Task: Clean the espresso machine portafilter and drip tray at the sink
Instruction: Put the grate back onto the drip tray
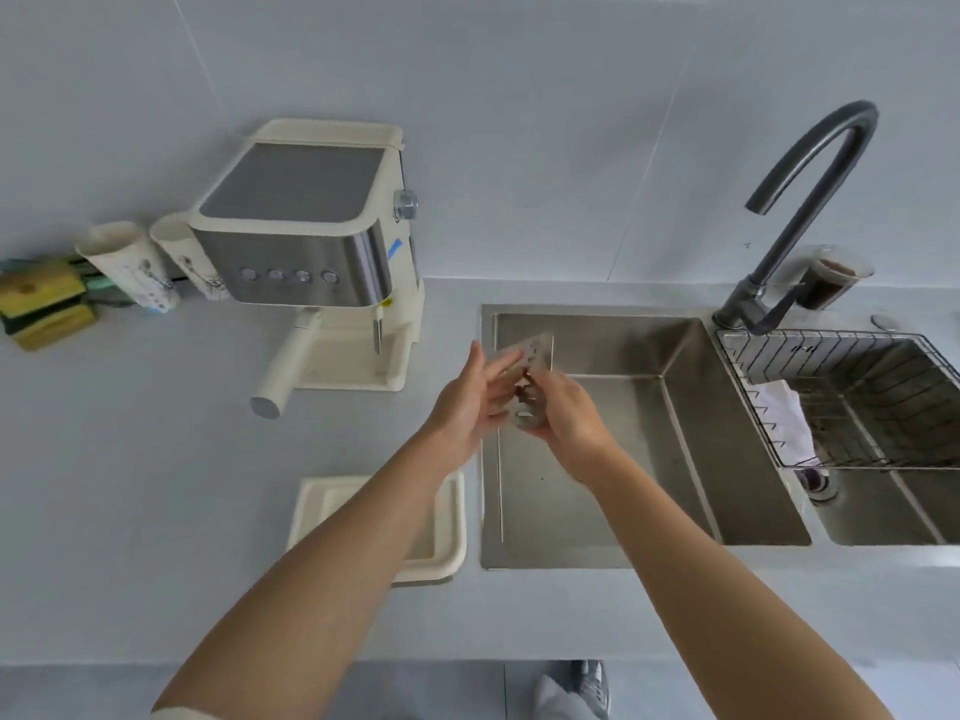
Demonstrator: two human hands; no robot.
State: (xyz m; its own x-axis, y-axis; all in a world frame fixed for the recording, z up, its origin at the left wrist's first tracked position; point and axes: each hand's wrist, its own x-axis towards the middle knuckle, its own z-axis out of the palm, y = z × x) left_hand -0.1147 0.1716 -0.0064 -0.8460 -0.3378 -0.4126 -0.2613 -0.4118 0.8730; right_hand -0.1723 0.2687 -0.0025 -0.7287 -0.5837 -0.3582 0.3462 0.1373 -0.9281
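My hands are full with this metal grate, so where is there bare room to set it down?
Bare counter lies between the espresso machine and the cream tray. The left sink basin floor is bare too. Crowded: the right basin's wire basket holds a cloth, and sponges and cups fill the far-left wall.

Person: two bare forearms, left hand point(470, 402) and right hand point(563, 413) ungloved; pale sleeve edge point(176, 713) near left; grey shoe point(589, 685) below.
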